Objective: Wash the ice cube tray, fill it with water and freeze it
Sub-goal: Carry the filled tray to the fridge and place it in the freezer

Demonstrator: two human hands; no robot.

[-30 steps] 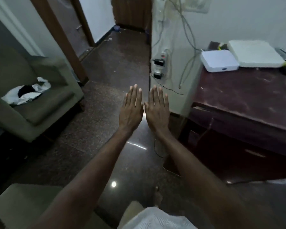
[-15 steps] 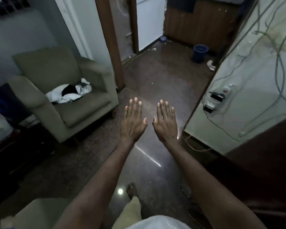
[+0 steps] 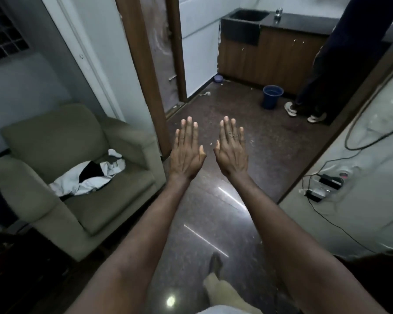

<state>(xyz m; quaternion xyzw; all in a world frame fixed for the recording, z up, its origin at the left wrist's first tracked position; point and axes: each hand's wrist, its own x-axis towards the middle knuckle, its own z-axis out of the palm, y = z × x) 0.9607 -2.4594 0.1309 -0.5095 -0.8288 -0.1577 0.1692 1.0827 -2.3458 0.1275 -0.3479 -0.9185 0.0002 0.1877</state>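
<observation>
My left hand (image 3: 186, 150) and my right hand (image 3: 232, 150) are held out flat in front of me, backs up, fingers straight, a small gap between them. Neither holds anything. They hover above a dark polished floor (image 3: 213, 218). No ice cube tray is in view. Far ahead, through a doorway, a dark sink (image 3: 247, 15) sits in a black counter (image 3: 304, 23) over wooden cabinets.
A beige armchair (image 3: 61, 177) with white and black cloth (image 3: 89, 175) stands at left. A brown door frame (image 3: 145, 75) edges the passage. A blue bucket (image 3: 272, 96) and another person's legs and shoes (image 3: 304, 109) are near the cabinets. At right, a wall with plugs and cables (image 3: 327, 184).
The view has swung left and up, from the table to the doorway and the kitchen. My hands stay outstretched and have spread slightly apart.
</observation>
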